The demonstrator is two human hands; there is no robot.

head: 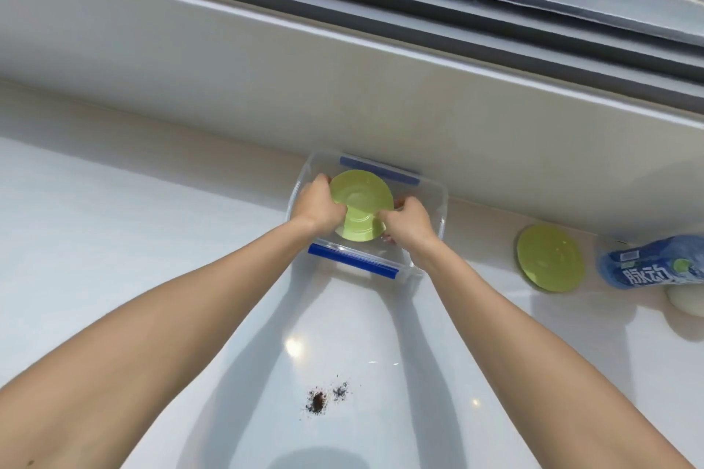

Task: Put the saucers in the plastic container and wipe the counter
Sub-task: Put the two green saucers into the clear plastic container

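Note:
A clear plastic container (438, 202) with blue clips stands on the white counter against the back wall. Two green saucers overlap inside it: an upper saucer (362, 190) and a lower saucer (360, 227). My left hand (318, 206) grips the upper saucer's left edge. My right hand (409, 225) holds the lower saucer at its right rim, fingers partly hidden inside the container. A third green saucer (550, 257) lies on the counter to the right. A small patch of dark crumbs (322, 398) sits on the counter near me.
A blue-labelled plastic bottle (655, 263) lies at the far right, with a pale round object (685, 303) below it. A window sill and dark window frame (381, 23) run behind the counter.

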